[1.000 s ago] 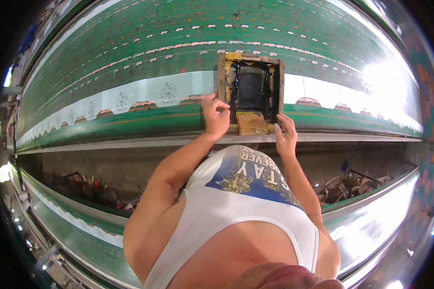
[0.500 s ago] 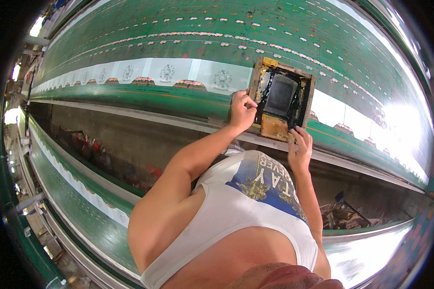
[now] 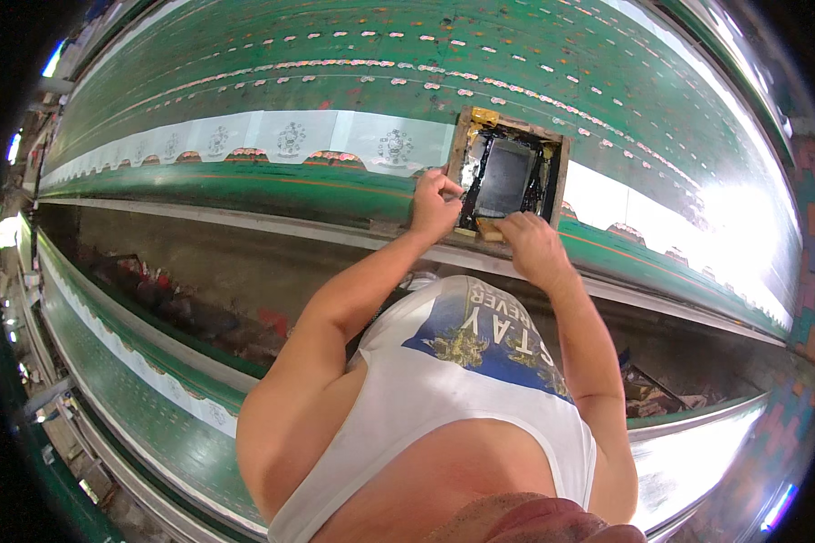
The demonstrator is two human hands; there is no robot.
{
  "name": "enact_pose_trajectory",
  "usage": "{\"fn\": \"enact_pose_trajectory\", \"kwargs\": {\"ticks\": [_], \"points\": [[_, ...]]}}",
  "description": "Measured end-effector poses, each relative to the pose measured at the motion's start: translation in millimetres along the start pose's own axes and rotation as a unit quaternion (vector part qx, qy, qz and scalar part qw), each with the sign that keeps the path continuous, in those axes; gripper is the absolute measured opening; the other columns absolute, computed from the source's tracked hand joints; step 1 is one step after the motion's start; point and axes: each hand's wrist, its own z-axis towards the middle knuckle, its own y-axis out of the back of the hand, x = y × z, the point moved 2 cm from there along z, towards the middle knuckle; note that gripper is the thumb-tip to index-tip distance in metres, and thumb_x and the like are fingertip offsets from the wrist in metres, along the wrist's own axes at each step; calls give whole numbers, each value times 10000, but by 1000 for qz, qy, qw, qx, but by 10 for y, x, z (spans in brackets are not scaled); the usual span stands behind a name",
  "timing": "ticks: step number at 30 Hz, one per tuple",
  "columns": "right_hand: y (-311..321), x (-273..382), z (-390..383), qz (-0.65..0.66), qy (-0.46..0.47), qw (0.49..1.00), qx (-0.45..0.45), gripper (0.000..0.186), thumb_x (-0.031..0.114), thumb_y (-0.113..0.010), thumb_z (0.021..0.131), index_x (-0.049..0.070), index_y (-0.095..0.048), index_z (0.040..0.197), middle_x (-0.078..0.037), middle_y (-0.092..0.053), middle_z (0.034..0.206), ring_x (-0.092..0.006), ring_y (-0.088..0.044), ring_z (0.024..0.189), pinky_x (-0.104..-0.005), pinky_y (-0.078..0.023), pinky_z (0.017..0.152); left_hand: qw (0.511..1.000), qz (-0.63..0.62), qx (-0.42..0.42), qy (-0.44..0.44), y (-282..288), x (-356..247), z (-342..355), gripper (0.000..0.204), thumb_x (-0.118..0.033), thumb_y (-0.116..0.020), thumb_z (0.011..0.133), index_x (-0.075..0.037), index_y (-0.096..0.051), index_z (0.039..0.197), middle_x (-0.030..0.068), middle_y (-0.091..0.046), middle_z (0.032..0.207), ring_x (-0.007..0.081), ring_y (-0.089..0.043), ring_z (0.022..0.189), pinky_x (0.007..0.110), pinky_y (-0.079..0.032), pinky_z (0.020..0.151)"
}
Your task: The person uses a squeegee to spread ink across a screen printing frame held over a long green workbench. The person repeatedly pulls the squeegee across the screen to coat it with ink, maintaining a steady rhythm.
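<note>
A wooden screen-printing frame [image 3: 561, 176] lies over a white fabric strip [image 3: 335, 129] on a long green table. Black ink smears surround its dark mesh window [image 3: 503, 179]. My left hand [image 3: 436, 206] is closed at the frame's left side, with its fingers curled on the edge. At the near end of the frame, my right hand [image 3: 536, 246] grips a yellow-brown wooden squeegee [image 3: 489, 231], whose right part is hidden beneath my fingers. To the left of the frame, the fabric carries a row of dark printed emblems [image 3: 395, 146].
Rows of small coloured marks [image 3: 466, 92] run along the green table [image 3: 199, 54]. A metal rail [image 3: 290, 230] borders its near edge. Past a gap stands a second green table [image 3: 127, 362] with another white strip. Scrap pieces [image 3: 652, 391] lie low on the right.
My right hand has moved left and closed over the squeegee, which was lying flat and now looks raised. My left hand stays at the frame's side. The whole view has shifted slightly.
</note>
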Motion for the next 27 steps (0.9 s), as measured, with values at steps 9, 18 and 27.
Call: {"fn": "enact_pose_trajectory", "kwargs": {"ticks": [9, 18, 27], "points": [[185, -1069, 938, 24, -73, 997, 6, 416, -42, -612, 930, 86, -780, 1289, -206, -762, 1180, -453, -718, 1138, -518, -577, 954, 988, -85, 45, 120, 6, 277, 256, 141, -55, -834, 874, -53, -804, 1012, 123, -751, 1091, 234, -740, 916, 378, -596, 841], [104, -830, 927, -10, -93, 992, -79, 406, -15, -672, 956, 141, -799, 1309, -147, -758, 1153, -398, -714, 1116, -507, -572, 980, 988, 23, 103, 110, 138, 105, 428, 102, -55, -857, 821, -49, -783, 891, 147, -719, 990, 296, -733, 885, 424, -599, 835], [-155, 19, 106, -30, -60, 994, -86, 582, -71, -688, 800, 141, -793, 1332, -85, -737, 1153, -335, -704, 1085, -470, -551, 967, 987, 35, 121, 100, 178, 64, 437, 99, -51, -843, 846, -65, -773, 915, 121, -686, 1061, 267, -708, 897, 408, -590, 855]]}}
